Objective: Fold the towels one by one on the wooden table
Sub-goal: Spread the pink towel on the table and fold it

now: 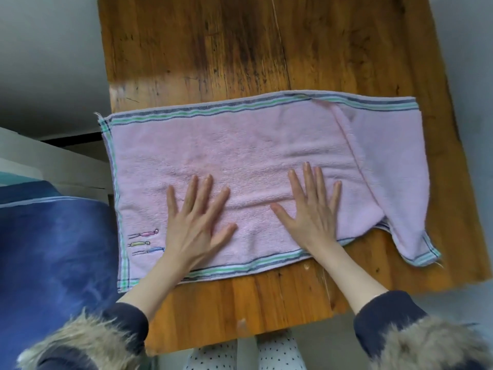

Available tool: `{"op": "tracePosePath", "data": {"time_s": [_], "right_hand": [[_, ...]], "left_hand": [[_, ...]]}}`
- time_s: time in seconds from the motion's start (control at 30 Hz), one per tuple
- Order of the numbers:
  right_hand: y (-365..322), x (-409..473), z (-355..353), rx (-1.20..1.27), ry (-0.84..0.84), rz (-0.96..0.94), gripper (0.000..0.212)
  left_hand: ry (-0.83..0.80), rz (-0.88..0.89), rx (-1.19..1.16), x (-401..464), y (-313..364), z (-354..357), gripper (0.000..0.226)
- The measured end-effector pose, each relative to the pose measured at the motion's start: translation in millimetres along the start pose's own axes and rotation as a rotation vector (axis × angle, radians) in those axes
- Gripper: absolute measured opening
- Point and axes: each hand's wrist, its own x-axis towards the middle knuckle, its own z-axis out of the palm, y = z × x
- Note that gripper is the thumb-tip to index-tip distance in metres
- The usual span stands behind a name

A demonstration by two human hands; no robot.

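A pink towel [240, 156] with blue and green striped borders lies spread across the wooden table [240, 49]. Its right end is folded over at a slant, and a corner hangs toward the table's near right. Small embroidered figures mark its near left corner. My left hand [197, 220] presses flat on the towel's near left half with fingers spread. My right hand [309, 209] presses flat on the near middle, fingers straight and spread. Neither hand grips the cloth.
A dark blue cloth [53, 249] lies to the left of the table, beside a white ledge [40, 156]. The table's far half shows bare worn wood. My fur-trimmed sleeves and dotted trousers fill the bottom edge.
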Motion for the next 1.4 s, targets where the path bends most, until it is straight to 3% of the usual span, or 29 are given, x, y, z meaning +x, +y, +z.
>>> {"op": "tracePosePath", "data": {"time_s": [0.13, 0.23, 0.4, 0.47, 0.6, 0.67, 0.9, 1.07, 1.13, 1.27, 1.4], "right_hand": [[7, 0, -8, 0.147, 0.035, -0.064, 0.068], [22, -13, -22, 0.333, 0.152, -0.088, 0.053], [73, -36, -44, 0.358, 0.470, 0.028, 0.033], [99, -45, -49, 0.303, 0.516, 0.163, 0.031], [143, -61, -49, 0.401, 0.322, 0.687, 0.048], [159, -68, -46, 0.482, 0.242, 0.827, 0.050], [183, -79, -43, 0.858, 0.222, 0.914, 0.033], [203, -80, -46, 0.740, -0.163, 0.838, 0.022], [214, -78, -50, 0.750, -0.088, 0.839, 0.023], [252, -67, -71, 0.797, 0.248, 0.874, 0.008], [282, -49, -85, 0.914, 0.349, 0.852, 0.013]], "left_hand": [[-0.034, -0.032, -0.006, 4, 7, -7, 0.071], [-0.033, 0.026, -0.025, 12, 26, -14, 0.065], [-0.019, 0.192, -0.024, 51, 90, -23, 0.058], [-0.031, 0.259, -0.001, 70, 118, -20, 0.058], [-0.110, 0.319, 0.011, 92, 171, -5, 0.066], [-0.127, 0.307, 0.036, 92, 185, 2, 0.069], [-0.140, 0.285, 0.062, 94, 184, 4, 0.071], [-0.171, 0.281, 0.005, 94, 187, -4, 0.072], [-0.170, 0.285, -0.039, 95, 189, -7, 0.072], [-0.113, 0.258, -0.139, 99, 195, -19, 0.070], [-0.065, 0.313, -0.113, 125, 225, -35, 0.060]]}}
